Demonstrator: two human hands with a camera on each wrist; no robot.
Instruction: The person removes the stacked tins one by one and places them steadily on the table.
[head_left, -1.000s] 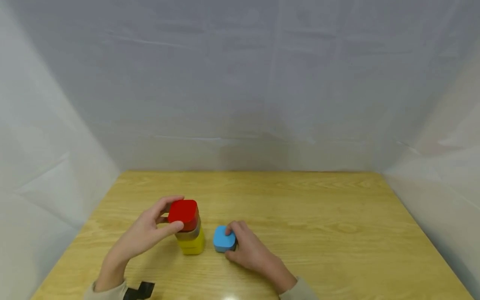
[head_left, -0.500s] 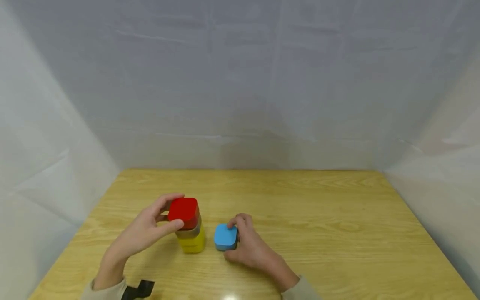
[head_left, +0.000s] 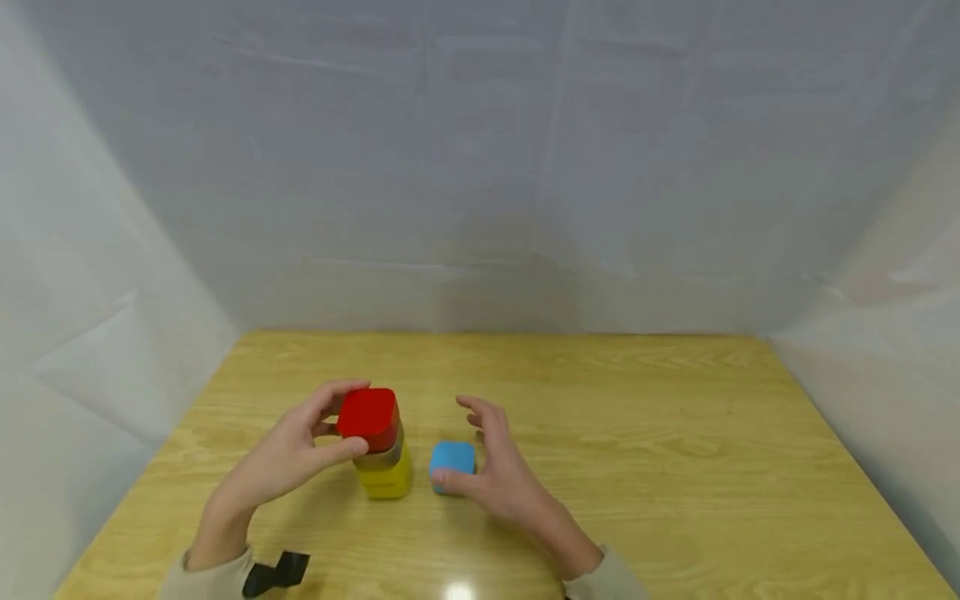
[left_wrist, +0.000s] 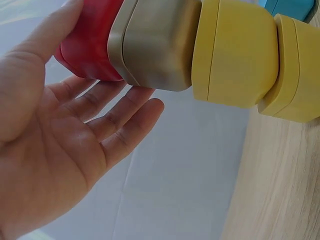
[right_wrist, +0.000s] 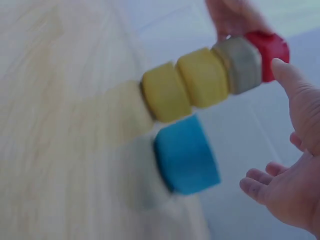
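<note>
- 2 bare hands, the left hand (head_left: 288,458) and the right hand (head_left: 502,479), no gloves or rings showing.
- Beige sleeve cuffs (head_left: 213,575) at both wrists.
- Black strap piece (head_left: 275,572) by the left cuff.

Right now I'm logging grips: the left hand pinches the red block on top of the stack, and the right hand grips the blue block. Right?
Not quite. The right hand is open beside the blue block, fingers spread, as the head view shows. The left hand does pinch the red block.
</note>
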